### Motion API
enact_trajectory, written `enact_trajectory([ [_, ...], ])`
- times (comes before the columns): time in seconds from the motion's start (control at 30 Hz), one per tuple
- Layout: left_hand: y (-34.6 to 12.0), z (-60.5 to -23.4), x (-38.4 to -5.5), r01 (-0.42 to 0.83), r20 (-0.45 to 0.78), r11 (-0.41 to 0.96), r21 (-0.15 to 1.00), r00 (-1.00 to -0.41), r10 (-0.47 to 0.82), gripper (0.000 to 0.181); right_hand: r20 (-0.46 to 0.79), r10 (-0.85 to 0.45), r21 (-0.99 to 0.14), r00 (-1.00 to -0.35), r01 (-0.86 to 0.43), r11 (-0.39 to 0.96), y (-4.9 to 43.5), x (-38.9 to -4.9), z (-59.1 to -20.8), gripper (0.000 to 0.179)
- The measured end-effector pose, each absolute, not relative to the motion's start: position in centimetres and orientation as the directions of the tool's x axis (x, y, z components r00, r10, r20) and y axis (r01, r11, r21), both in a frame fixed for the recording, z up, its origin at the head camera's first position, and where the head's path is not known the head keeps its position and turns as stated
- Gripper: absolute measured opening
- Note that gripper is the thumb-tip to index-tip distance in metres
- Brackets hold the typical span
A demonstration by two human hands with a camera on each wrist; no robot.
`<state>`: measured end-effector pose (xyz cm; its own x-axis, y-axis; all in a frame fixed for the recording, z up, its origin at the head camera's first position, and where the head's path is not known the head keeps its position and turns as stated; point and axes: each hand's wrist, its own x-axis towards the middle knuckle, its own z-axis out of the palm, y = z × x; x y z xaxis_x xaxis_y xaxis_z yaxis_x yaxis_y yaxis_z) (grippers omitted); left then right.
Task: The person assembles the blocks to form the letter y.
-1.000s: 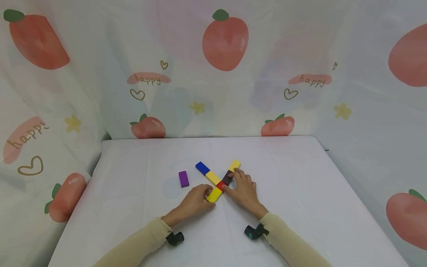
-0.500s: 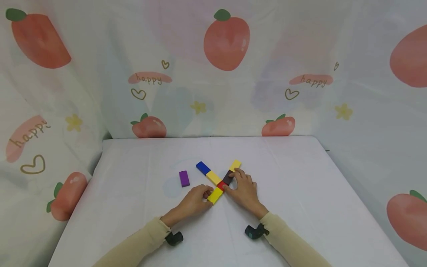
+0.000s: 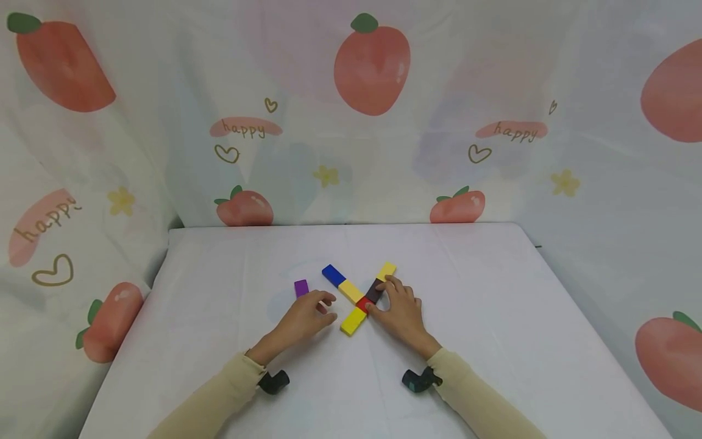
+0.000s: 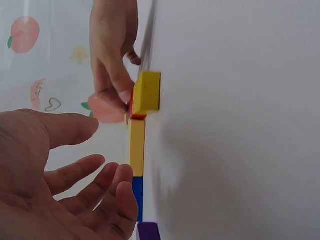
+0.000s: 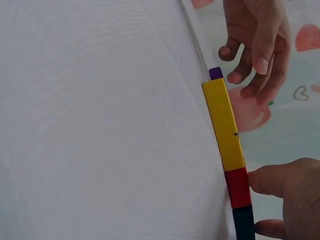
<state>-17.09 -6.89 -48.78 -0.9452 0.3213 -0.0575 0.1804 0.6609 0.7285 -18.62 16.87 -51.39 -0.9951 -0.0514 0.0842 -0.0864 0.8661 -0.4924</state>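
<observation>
Small rectangular blocks form a Y-like pattern on the table. A red block [image 3: 362, 302] is at the joint, with a yellow block [image 3: 353, 322] on its near side. A paler yellow block [image 3: 350, 291] and a blue block [image 3: 333, 275] make the left branch. The right branch has a dark block [image 3: 374, 291] and another yellow block [image 3: 387, 269]. My right hand [image 3: 404, 312] rests its thumb on the red block and a finger on the dark one. Apart from the row, my left hand [image 3: 301, 318] hovers with nothing between its fingers, partly hiding a purple block [image 3: 301, 287].
A white cloth covers the table [image 3: 493, 341]. Hanging cloth [image 3: 373, 171] printed with fruit, hearts and lettering encloses the back and sides. Each wrist carries a small black camera, such as the left camera [image 3: 274, 382].
My left hand has let go of the near yellow block and moved left toward the purple block. My right hand keeps its place on the red and dark blocks.
</observation>
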Motion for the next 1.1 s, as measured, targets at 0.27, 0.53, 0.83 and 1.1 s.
enact_trajectory([
  [0.27, -8.0, -48.1, -17.8, 0.163, -0.028, 0.655, 0.738, -0.962, 0.270, 0.036, 0.088, -0.051, -0.492, -0.995, -0.088, 0.866, 16.9, -18.6, -51.3, 0.046],
  [0.53, -8.7, -48.3, -18.3, 0.195, 0.047, 0.659, 0.726, -0.971, 0.236, 0.033, 0.083, -0.052, -0.497, -0.995, -0.087, 0.863, 17.0, -18.7, -51.5, 0.047],
  [0.83, -9.9, -48.7, -19.4, 0.178, 0.094, 0.658, 0.731, -0.982, 0.161, 0.032, 0.097, -0.054, -0.498, -0.994, -0.095, 0.862, 17.0, -18.7, -51.7, 0.045],
  [1.1, -11.2, -49.1, -20.3, 0.185, 0.133, 0.629, 0.755, -0.983, 0.129, 0.026, 0.084, -0.058, -0.500, -0.995, -0.092, 0.861, 17.1, -18.7, -51.7, 0.045],
])
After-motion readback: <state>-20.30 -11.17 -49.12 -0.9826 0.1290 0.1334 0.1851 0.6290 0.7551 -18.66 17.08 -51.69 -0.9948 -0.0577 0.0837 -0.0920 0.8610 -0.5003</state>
